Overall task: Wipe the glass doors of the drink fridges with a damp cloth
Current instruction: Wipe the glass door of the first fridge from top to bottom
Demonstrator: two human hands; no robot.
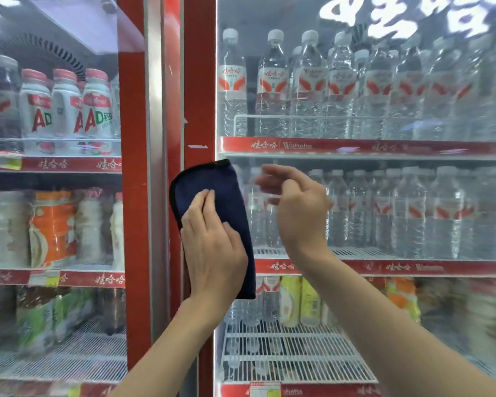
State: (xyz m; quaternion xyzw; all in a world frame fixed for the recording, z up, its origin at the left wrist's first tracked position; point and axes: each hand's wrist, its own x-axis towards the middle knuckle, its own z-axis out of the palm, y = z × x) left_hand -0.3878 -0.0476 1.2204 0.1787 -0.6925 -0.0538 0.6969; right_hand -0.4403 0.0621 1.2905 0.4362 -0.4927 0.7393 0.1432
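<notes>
Head view: at the centre of the frame, the left hand (212, 247) lies flat, fingers straight, pressing a dark blue cloth (212, 179) against the red frame (199, 96) and the left edge of the right fridge's glass door (384, 210). Just right of it, the right hand (298, 207) hangs blurred before the glass, fingers loosely curled and grasping nothing. Water bottles (272, 81) stand behind the door.

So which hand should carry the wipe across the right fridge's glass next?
Left. The left hand lies flat on the dark blue cloth at that door's red frame; the right hand is raised before the glass, holding nothing.
</notes>
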